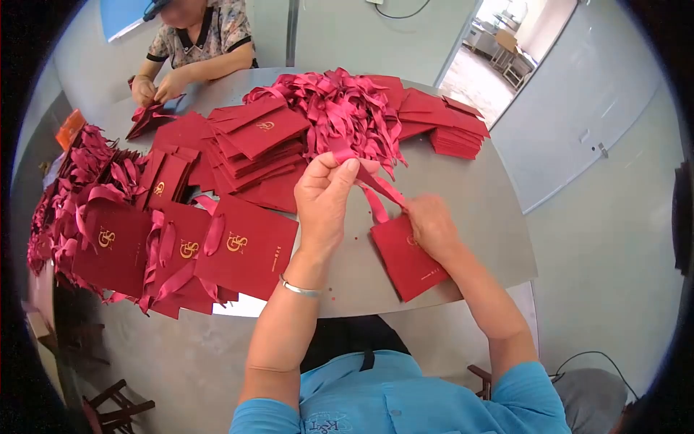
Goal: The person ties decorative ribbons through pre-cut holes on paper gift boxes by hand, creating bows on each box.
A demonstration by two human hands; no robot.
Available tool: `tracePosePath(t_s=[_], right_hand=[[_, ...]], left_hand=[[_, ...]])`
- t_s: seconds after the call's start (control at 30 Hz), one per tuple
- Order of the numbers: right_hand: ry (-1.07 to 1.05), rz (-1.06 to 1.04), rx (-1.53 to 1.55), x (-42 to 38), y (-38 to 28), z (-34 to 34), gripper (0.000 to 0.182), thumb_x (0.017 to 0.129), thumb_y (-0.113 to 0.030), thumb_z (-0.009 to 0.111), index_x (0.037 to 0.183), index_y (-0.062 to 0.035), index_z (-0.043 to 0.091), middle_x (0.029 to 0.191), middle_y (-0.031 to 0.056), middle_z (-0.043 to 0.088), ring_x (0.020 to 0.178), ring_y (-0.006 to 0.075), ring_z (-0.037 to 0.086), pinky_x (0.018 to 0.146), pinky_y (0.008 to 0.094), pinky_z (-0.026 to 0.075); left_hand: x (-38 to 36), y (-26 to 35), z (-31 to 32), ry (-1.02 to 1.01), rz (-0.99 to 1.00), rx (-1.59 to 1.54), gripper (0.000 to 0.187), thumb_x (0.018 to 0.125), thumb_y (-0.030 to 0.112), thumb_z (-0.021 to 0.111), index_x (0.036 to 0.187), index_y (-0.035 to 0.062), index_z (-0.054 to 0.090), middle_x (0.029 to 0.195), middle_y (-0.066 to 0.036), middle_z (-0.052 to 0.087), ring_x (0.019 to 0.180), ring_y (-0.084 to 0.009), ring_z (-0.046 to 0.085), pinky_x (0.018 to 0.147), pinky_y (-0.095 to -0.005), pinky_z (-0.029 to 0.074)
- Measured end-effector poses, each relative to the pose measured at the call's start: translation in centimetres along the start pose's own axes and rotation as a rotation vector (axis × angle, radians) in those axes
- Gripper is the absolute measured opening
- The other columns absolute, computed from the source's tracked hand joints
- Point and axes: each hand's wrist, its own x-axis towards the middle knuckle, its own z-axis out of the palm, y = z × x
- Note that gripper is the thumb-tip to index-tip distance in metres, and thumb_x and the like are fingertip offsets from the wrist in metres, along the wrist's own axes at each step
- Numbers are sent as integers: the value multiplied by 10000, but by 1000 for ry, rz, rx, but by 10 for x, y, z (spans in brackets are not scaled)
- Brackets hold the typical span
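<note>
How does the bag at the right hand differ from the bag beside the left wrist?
The right bag is partly covered by the right hand; the left bag is held by no hand. The right bag sits apart on the table; the left bag overlaps other bags. Both are dark red with gold print.

Across a grey table [499, 246], a person [206, 45] in a patterned shirt [236, 27] and dark cap [155, 8]. Behind, a pale wall [361, 43] with a blue panel [121, 16] and a looping cable [400, 17]. To the right, a grey door [564, 108] with a handle [600, 150], beside a doorway [471, 54] onto a chair [507, 43]. At far left, something orange [69, 130]; at lower left, a wooden stool [134, 410]; at lower right, a black wire [594, 352].
</note>
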Motion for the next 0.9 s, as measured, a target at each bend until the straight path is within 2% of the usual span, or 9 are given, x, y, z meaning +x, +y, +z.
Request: tracePosePath(t_s=[0.07,0.27,0.43,0.53,0.67,0.77,0.83,0.87,0.9], right_hand=[[44,-38,-6,2,15,-4,322,718,28,613,1036,-25,612,903,147,634,866,334,608,783,423,488],[260,316,-44,-3,29,-47,234,857,40,500,1048,-27,617,884,143,650,817,332,615,755,424,489],[-78,599,296,-30,11,-90,262,905,12,489,1137,-23,605,936,119,669,885,189,651,815,310,492],[-249,514,409,-30,-5,-104,284,905,-9,501,1172,-11,598,976,104,672,936,191,648,856,302,488],[-140,427,634,-1,-28,-104,309,900,-12,512,1198,3,589,1081,96,655,992,199,637,912,318,471],[-11,512,906,14,-39,-88,284,910,-18,519,1181,16,597,1167,104,618,894,184,651,812,304,517],[-111,886,1207,19,-51,-84,239,926,-37,530,1138,24,621,1196,113,599,767,149,645,663,278,539],[-16,676,1136,13,-52,-72,207,939,-59,536,1090,33,643,1168,118,610,664,113,614,532,252,514],[-6,682,1133,10,-54,-70,207,939,-59,536,1090,33,643,1168,118,610,664,113,614,532,252,514]], left_hand=[[2,-1,-2,-2,20,-51,79,944,61,561,1006,15,576,943,-140,697,875,-171,665,813,-298,516],[3,1,-3,17,-19,-93,81,951,78,550,1010,22,559,934,-143,696,856,-185,669,827,-314,515],[0,-3,1,14,-135,-143,106,966,128,538,997,32,569,933,-148,696,834,-186,675,816,-311,518],[-6,-10,4,3,-270,-168,133,977,157,522,970,37,578,907,-133,695,804,-177,671,780,-293,516],[-18,-17,12,-225,-549,-167,185,989,191,504,925,40,588,870,-111,689,768,-158,652,734,-270,500],[-27,-18,19,-392,-724,-90,207,990,203,506,910,37,602,871,-110,689,770,-135,634,735,-257,489],[-33,-27,18,-518,-745,17,234,966,263,559,980,38,624,851,-86,692,752,-114,619,690,-235,461],[-34,-29,18,-529,-754,19,234,966,263,559,980,38,624,851,-86,692,752,-114,619,690,-235,461],[-35,-31,17,-533,-765,23,231,961,258,568,987,37,630,844,-71,688,750,-101,605,695,-228,455]])
